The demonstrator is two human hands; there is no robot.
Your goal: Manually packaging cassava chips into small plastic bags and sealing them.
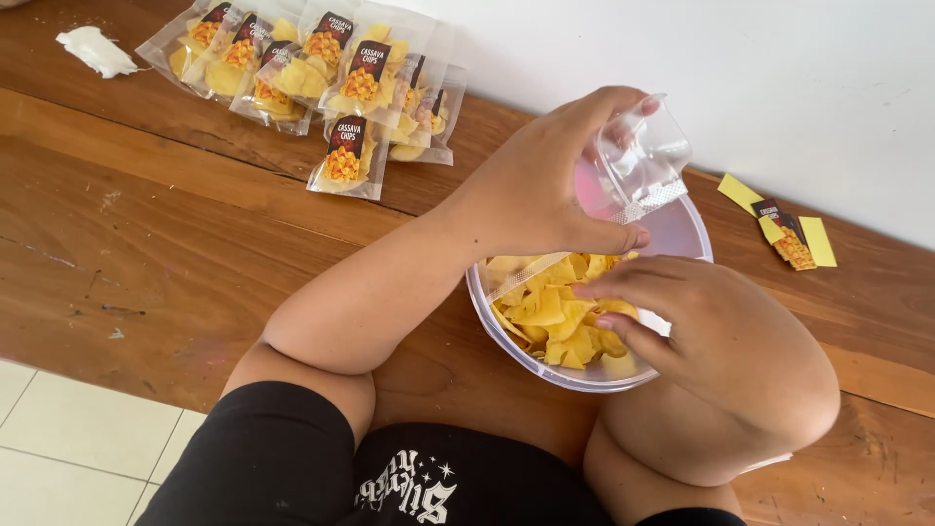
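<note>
My left hand [545, 180] grips a small clear plastic pouch [638, 161] by its mouth and holds it tilted over a round clear plastic bowl [687, 234]. The bowl stands on the wooden table and is partly full of yellow chips [550, 312]. My right hand [682, 317] reaches into the bowl from the right, with the fingers closed on chips near the bowl's front rim. The pouch looks empty.
Several sealed pouches of yellow chips [321, 78] with dark labels lie in a heap at the back left of the wooden table [175, 244]. A crumpled white tissue [95, 49] lies at far left. Yellow and dark label cards [784, 229] lie at right by the white wall.
</note>
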